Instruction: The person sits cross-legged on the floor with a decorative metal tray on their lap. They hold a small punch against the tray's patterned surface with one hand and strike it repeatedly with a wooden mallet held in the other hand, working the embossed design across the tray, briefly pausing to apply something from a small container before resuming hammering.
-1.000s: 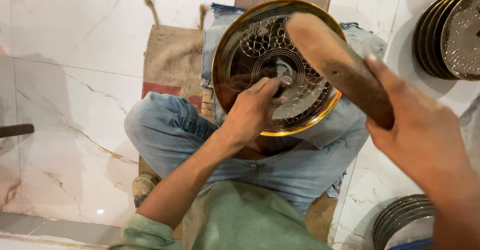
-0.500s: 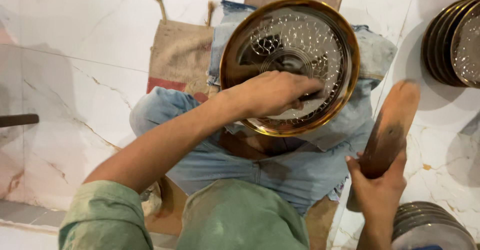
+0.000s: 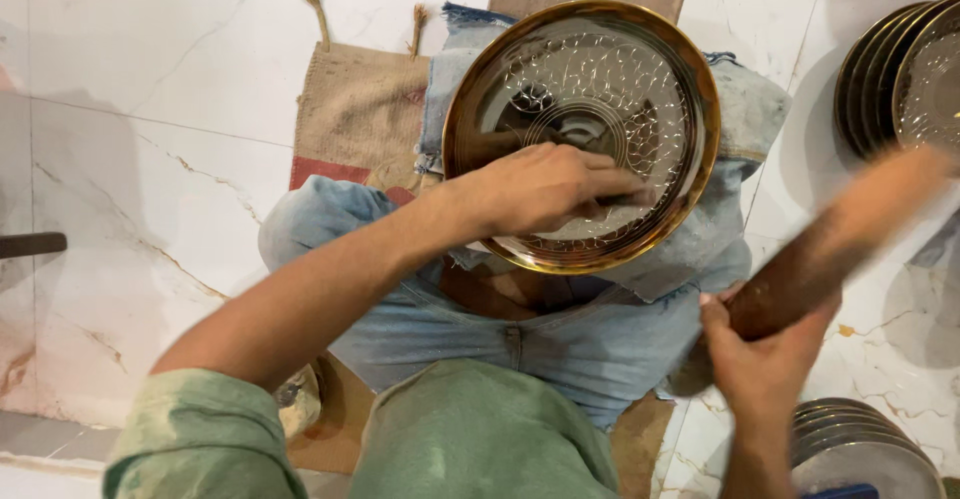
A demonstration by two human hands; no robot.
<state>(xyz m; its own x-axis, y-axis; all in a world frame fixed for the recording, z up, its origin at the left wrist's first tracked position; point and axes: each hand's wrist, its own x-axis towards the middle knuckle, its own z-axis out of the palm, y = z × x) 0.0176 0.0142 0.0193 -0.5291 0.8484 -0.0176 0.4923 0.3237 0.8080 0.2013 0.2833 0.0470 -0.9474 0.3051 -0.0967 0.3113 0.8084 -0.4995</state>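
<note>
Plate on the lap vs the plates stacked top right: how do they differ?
The lap plate lies single and face up, with the left hand pressed on it; the stacked plates stand on edge, overlapping, untouched. The lap plate shows whole; the stack is cut off by the frame. Both are round, patterned, gold-rimmed metal.

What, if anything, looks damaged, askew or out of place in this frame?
Nothing stands out. The round metal plate rests on the lap under the left hand; the right hand holds a wooden mallet, blurred. Plate stacks stand neatly on the floor.
</note>
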